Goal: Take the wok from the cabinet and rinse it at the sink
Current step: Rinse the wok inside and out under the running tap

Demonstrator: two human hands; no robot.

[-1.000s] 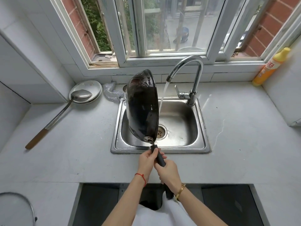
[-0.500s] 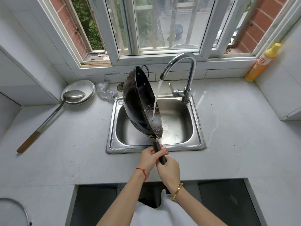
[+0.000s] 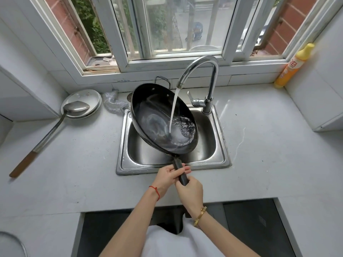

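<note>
I hold the wok (image 3: 163,119) straight ahead over the sink (image 3: 220,160), left hand (image 3: 169,175) and right hand (image 3: 189,191) apparently both clamped round its handle (image 3: 181,170).

Your wok (image 3: 159,119) hangs tilted over the sink (image 3: 220,162), under the tap (image 3: 207,76) behind it. Left on the desk (image 3: 74,164), a ladle (image 3: 55,127) rests on plates (image 3: 92,95); a bottle (image 3: 293,67) stands far right.

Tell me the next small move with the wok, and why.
Probably swirl the wok gently: both hands, left and right, grip its handle, and the tap stream pools only at the right, lower side, leaving the rest merely streaked.
</note>
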